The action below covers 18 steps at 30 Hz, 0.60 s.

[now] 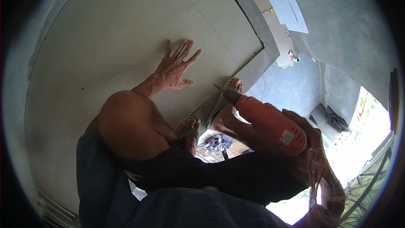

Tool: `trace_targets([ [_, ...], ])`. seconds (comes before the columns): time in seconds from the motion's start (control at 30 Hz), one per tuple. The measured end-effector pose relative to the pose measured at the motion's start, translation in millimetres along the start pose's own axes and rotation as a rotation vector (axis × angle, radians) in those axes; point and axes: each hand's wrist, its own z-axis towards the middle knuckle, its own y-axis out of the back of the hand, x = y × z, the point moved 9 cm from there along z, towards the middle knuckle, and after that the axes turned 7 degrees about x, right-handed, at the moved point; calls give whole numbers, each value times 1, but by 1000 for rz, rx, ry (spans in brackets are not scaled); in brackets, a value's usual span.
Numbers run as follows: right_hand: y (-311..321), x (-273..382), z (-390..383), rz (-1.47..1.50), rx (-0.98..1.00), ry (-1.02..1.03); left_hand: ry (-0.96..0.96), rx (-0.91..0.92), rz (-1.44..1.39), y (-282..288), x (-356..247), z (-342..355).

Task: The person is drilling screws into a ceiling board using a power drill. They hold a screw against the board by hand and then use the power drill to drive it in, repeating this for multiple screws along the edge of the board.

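Note:
My left hand (174,68) lies flat on a large pale board (105,29), its fingers spread and holding nothing. In my right hand (310,139) is a red power drill (270,120), gripped from behind and partly hiding my fingers. Its dark chuck (231,96) carries a thin bit (217,87), which points toward the board's edge close to my sandalled foot (236,85). From this view I cannot tell whether the bit touches the board. A faint dotted line (198,12) and several small dark spots mark the board.
Both my feet are by the board's edge, on or beside a grey border strip (270,50). Past it lies a lower floor (291,82) with white sheets (286,7) and a small cylindrical item (295,58). Crumpled cloth (219,142) lies below. A dark cable (375,164) hangs at right.

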Motion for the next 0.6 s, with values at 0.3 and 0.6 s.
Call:
trace_targets([
  [0.3, -51, 1, -1, -13, 253, -33, -67, 84, 55, -6, -10, 17],
  [0.6, -80, -12, 3, 31, 188, -14, -53, 176, 47, -8, -14, 28],
])
